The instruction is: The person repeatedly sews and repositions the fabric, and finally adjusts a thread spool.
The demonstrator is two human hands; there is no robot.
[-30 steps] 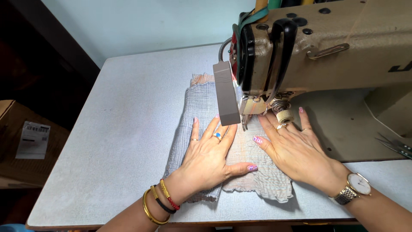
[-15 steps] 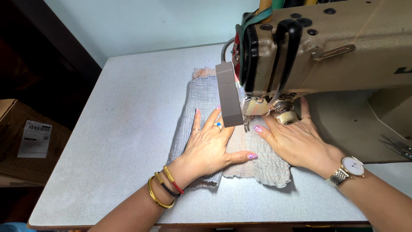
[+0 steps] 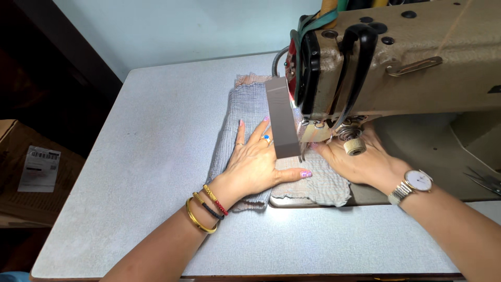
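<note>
both hands flat on crinkled cloth at the needle of a sewing machine

the grey crinkled cloth (image 3: 245, 112) lies on the pale table (image 3: 130, 172) with its long axis running away from the person, passing under the head of the beige sewing machine (image 3: 412, 62). the left hand (image 3: 255, 164) rests open on it, fingers spread and palm down, just left of the needle area (image 3: 302, 151), thumb reaching toward the seam line. the right hand (image 3: 360, 162) lies flat too, fingers together, partly hidden beneath the machine head (so its fingertips cannot be made out), pressing the cloth just right of the needle. the two hands flank the needle, the right tucked closer in; neither grips anything. bangles ring the left wrist, a watch (image 3: 417, 181) the right.
</note>
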